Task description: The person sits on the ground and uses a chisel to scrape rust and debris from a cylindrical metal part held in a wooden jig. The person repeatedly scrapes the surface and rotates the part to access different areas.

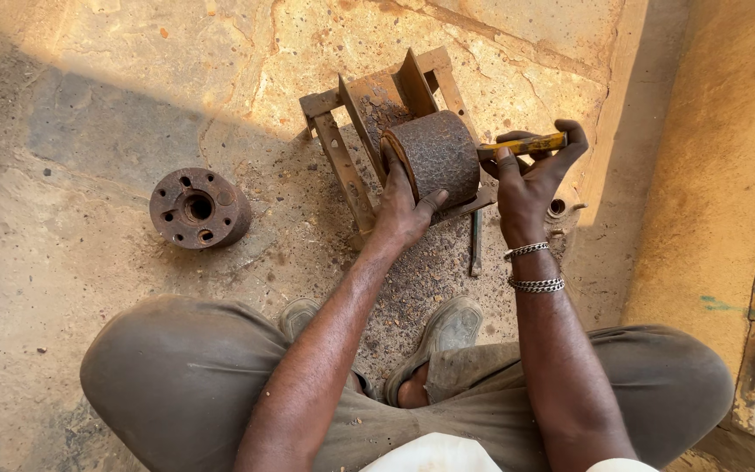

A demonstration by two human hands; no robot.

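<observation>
Knees in dusty grey-brown trousers (176, 376) spread wide at the bottom of the view, and two worn grey shoes (447, 328) sit between them on the ground — the person crouches low, which puts both arms straight over the work.

Just past the shoes, the left hand (404, 205) lies flat against the near face of a rusty, pitted iron cylinder (437, 156), fingers spread and thumb hooked round its lower edge; this grip looks meant to keep the drum from rolling. The cylinder rests on its side in a rusted angle-iron frame (347, 162), whose upright plates cradle it like a stand.

To its right, the right hand (530, 179), with two metal chain bracelets (530, 267) on the wrist, is closed round a yellow-handled tool (522, 145), fingers curled over the handle and its tip pointed at the cylinder's end — likely a scraper or chisel, though the working end is hidden.

Rust flakes and grit (421, 280) litter the ground under the frame. Off to the left, well apart, lies a round rusty flange with bolt holes (199, 208). All of it sits on a cracked, sandy stone floor (133, 70), sunlit beyond the person's shadow, with an ochre wall (718, 157) rising at the right.
</observation>
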